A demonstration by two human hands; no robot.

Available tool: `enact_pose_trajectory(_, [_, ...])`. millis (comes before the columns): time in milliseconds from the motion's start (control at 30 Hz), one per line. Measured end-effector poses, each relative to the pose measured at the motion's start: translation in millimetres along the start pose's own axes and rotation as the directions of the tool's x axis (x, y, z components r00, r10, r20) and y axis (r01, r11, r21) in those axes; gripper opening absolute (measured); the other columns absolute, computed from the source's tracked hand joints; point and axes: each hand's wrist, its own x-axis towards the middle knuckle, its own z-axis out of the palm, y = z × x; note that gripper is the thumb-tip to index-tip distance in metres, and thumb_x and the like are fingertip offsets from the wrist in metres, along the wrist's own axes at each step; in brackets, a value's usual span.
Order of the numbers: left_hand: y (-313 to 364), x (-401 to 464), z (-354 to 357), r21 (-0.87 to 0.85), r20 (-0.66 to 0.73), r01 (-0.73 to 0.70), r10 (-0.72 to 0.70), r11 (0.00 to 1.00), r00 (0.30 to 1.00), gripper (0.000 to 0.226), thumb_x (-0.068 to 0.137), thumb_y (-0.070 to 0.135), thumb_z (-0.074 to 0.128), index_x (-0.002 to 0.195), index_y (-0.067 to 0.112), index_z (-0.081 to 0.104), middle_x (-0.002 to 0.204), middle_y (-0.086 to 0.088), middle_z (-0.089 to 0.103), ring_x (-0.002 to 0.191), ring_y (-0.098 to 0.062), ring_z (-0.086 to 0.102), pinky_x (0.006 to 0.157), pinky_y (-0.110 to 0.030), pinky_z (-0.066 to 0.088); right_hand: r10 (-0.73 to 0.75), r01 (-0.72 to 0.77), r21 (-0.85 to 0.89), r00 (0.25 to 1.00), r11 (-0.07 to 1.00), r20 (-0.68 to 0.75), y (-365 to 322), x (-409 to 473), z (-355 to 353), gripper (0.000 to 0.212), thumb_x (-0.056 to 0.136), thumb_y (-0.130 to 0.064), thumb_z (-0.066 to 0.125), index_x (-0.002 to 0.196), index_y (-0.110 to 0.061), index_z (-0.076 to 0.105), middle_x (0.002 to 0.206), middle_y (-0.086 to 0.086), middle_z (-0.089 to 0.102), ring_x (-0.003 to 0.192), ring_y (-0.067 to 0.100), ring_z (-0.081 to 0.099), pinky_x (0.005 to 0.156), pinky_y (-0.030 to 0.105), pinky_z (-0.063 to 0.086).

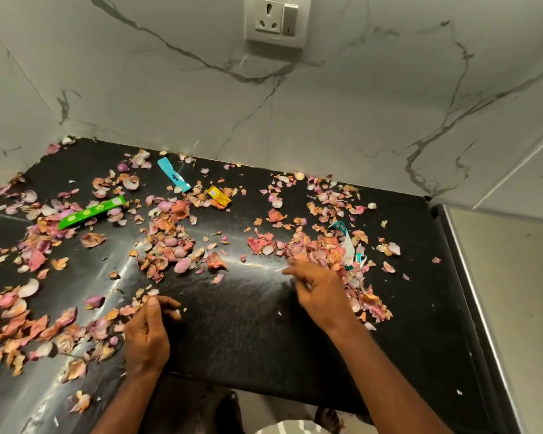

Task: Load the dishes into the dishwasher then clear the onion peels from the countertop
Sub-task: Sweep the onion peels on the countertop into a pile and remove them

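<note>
Gathering peels was the step in hand, and no dishes or dishwasher showed from where I looked. My black countertop (232,324) ran back to the marble wall (201,89) and met another wall on the left, so those two edges would have trapped anything I pushed that way. The near edge and the right edge were open drops, and I judged sweeping toward them risky unless I cupped a palm below. A bare patch lay between my hands, the best room for raking heaps together. Onion peels (166,242) lay scattered across nearly the whole top, thickest at the left and beside my right hand (318,291). That hand lay with curled fingers against a heap of peels; whether it truly gripped any I could not tell. My left hand (148,333) had its fingers curled, thumb up, at the edge of the left pile, and its hold was likewise unclear. Mixed in were a green wrapper (91,212), a blue strip (173,175) and a yellow wrapper (217,196).
</note>
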Motion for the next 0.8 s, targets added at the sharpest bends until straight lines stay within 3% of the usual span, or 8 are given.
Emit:
enact_pose_trajectory(67, [6, 1, 4, 0.07, 0.014, 0.002, -0.003, 0.998, 1.0, 0.054, 0.107, 0.054, 0.027, 0.089, 0.026, 0.07, 0.077, 0.002, 0.069, 0.073, -0.01, 0.066, 0.07, -0.038, 0.052, -0.145, 0.16, -0.041, 0.959, 0.986, 0.245, -1, -17, 22, 0.04, 0.104, -0.019, 0.058, 0.142, -0.031, 0.061, 0.156, -0.012, 0.047, 0.147, -0.003, 0.032, 0.126, 0.033, 0.03])
enact_pose_trajectory(133, [16, 4, 9, 0.191, 0.02, 0.038, -0.043, 0.981, 0.999, 0.056, 0.105, 0.056, 0.023, 0.089, 0.029, 0.07, 0.079, 0.004, 0.068, 0.074, -0.01, 0.064, 0.071, -0.039, 0.052, -0.266, 0.351, -0.085, 0.827, 0.933, 0.496, 2, -39, 47, 0.05, 0.109, -0.035, 0.046, 0.159, -0.032, 0.039, 0.169, -0.01, 0.027, 0.157, 0.001, 0.011, 0.13, 0.03, 0.007])
enact_pose_trajectory(167, [23, 6, 13, 0.22, 0.028, 0.072, -0.08, 0.973, 0.996, 0.056, 0.105, 0.057, 0.023, 0.089, 0.031, 0.07, 0.081, 0.006, 0.069, 0.076, -0.011, 0.065, 0.074, -0.041, 0.053, -0.286, 0.441, -0.145, 0.765, 0.886, 0.576, 6, -49, 57, 0.055, 0.11, -0.042, 0.039, 0.163, -0.033, 0.027, 0.172, -0.009, 0.014, 0.159, 0.004, 0.001, 0.129, 0.031, -0.002])
enact_pose_trajectory(233, [40, 9, 26, 0.178, 0.091, 0.09, -0.107, 0.98, 0.99, 0.05, 0.108, 0.052, 0.028, 0.092, 0.032, 0.07, 0.087, 0.007, 0.072, 0.075, -0.008, 0.067, 0.076, -0.044, 0.055, -0.284, 0.529, -0.277, 0.746, 0.802, 0.602, 16, -58, 64, 0.061, 0.11, -0.052, 0.028, 0.166, -0.036, 0.009, 0.174, -0.012, -0.003, 0.159, 0.007, -0.01, 0.127, 0.035, -0.011])
enact_pose_trajectory(467, [87, 9, 117, 0.139, 0.434, -0.14, 0.067, 0.98, 0.899, 0.035, 0.111, 0.04, 0.039, 0.107, 0.027, 0.071, 0.105, 0.012, 0.071, 0.1, 0.003, 0.064, 0.089, -0.027, 0.053, -0.012, 0.215, -0.508, 0.927, 0.834, 0.374, 57, -15, 5, 0.061, 0.11, -0.057, 0.018, 0.165, -0.037, 0.003, 0.172, -0.013, -0.005, 0.156, 0.008, -0.014, 0.131, 0.044, 0.002])
enact_pose_trajectory(633, [86, 33, 171, 0.174, 0.417, -0.31, 0.215, 0.935, 0.883, 0.02, 0.108, 0.029, 0.046, 0.122, 0.026, 0.06, 0.117, 0.001, 0.064, 0.109, -0.014, 0.058, 0.097, -0.045, 0.051, -0.135, 0.152, -0.141, 0.984, 0.978, 0.119, 49, -14, -33, 0.039, 0.104, -0.021, 0.058, 0.141, -0.031, 0.063, 0.154, -0.013, 0.051, 0.145, -0.004, 0.035, 0.123, 0.032, 0.035])
enact_pose_trajectory(733, [72, 60, 190, 0.358, 0.381, -0.321, 0.176, 0.877, 0.908, 0.042, 0.107, 0.035, 0.046, 0.147, 0.021, 0.048, 0.16, -0.009, 0.041, 0.148, -0.024, 0.037, 0.121, -0.054, 0.032, 0.001, 0.009, 0.05, 0.983, 0.999, -0.184, 65, -24, -49, 0.039, 0.102, -0.024, 0.062, 0.14, -0.033, 0.063, 0.153, -0.013, 0.053, 0.143, -0.002, 0.044, 0.119, 0.035, 0.043])
enact_pose_trajectory(800, [65, 70, 196, 0.451, 0.36, -0.272, 0.106, 0.85, 0.927, 0.053, 0.108, 0.044, 0.04, 0.156, 0.02, 0.036, 0.169, -0.011, 0.025, 0.156, -0.026, 0.021, 0.126, -0.053, 0.019, 0.159, -0.141, 0.082, 0.941, 0.987, -0.298, 84, -26, -62, 0.048, 0.104, -0.034, 0.059, 0.151, -0.037, 0.049, 0.162, -0.011, 0.04, 0.151, 0.004, 0.034, 0.122, 0.039, 0.037])
